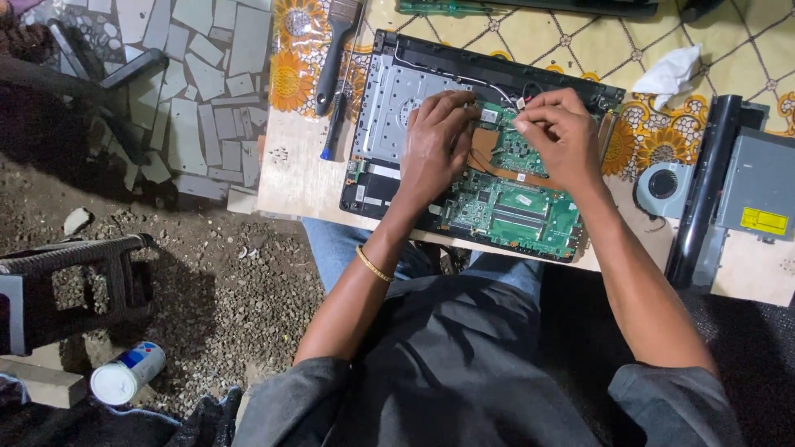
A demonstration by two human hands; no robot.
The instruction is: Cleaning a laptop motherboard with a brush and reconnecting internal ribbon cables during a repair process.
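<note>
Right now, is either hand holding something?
The right hand pinches something tiny and pale at its fingertips, too small to identify. The left hand just rests on the green circuit board.

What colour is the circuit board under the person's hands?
Green, on the circuit board, clearest in the head view.

I see the opened laptop (389, 108) lying on the tabletop (290, 178) near its front edge, the circuit board (513, 211) in its near right part. My left hand (435, 145) rests on the laptop's middle; my right hand (559, 132) is just right of it, over the board. Left of the laptop lie a brush (335, 50) and a screwdriver (334, 128). To the right sits a fan (662, 186), then a drive (758, 186) further right. A tissue (669, 73) lies far right. On the ground, near left, lies a can (126, 372).
</note>
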